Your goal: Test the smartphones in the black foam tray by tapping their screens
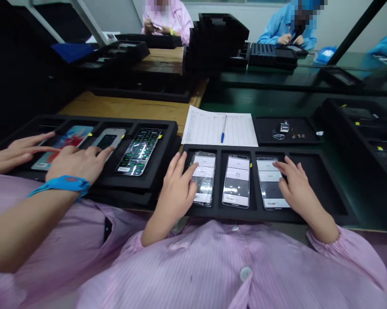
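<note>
In front of me lies a black foam tray [277, 150] with several compartments, three of them holding lit smartphones. My left hand [177, 186] rests at the left phone [204, 178], which has a clear film around it; the index finger reaches its screen and the fingers are apart. The middle phone [236, 182] lies untouched by either hand. Over the right phone [272, 184], my right hand [294, 184] has its index fingertip at the upper right of the screen, other fingers spread. All three screens show white and grey bands. The tray's rightmost compartment [315, 184] holds no phone.
At left, a co-worker's hands [77, 165] work over another black tray [163, 171] of phones. Behind my tray are a paper form [209, 124], a blue pen [224, 128] and a small tray [264, 133] with a metal piece. More trays [328, 111] stand right; stacked trays [213, 47] stand behind.
</note>
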{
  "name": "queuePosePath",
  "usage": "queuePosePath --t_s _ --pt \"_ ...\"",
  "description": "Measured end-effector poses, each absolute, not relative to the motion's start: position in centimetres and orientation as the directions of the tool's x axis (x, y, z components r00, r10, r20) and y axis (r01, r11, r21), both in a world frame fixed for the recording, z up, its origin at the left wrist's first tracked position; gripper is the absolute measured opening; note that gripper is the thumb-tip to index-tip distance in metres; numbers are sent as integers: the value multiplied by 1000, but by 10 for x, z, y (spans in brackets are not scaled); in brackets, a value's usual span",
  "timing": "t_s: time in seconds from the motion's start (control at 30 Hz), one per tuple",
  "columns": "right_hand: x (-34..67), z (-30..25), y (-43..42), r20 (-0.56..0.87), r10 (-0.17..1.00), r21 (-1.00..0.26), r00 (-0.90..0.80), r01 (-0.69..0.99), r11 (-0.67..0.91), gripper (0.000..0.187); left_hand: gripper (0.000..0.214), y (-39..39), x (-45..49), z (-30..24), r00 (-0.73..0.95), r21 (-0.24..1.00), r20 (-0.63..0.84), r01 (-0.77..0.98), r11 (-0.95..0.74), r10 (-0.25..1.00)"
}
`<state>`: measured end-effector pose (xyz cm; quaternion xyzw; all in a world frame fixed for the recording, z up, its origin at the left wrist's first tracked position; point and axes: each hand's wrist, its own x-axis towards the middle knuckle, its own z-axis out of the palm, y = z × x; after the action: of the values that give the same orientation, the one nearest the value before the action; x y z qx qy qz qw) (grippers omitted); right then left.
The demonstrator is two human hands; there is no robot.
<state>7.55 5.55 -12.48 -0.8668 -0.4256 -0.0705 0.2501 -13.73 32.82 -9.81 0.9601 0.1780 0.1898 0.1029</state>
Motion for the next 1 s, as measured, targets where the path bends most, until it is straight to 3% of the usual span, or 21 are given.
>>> queuePosePath --t_s 0.27,0.67,0.87,1.0 --pt "71 -127 55 347 698 -376 627 775 -509 40 41 324 -138 -118 811 313 452 246 -917 372" --pt "53 -116 42 513 671 -326 535 845 -424 27 39 324 -138 -125 793 357 438 280 -891 424" --pt "39 -116 28 430 739 -349 518 851 -393 27 38 324 -136 -124 789 396 422 282 -874 446" --pt "36 -118 22 490 692 -367 530 845 -388 30 39 323 -137 -124 781 410 429 279 -869 453"
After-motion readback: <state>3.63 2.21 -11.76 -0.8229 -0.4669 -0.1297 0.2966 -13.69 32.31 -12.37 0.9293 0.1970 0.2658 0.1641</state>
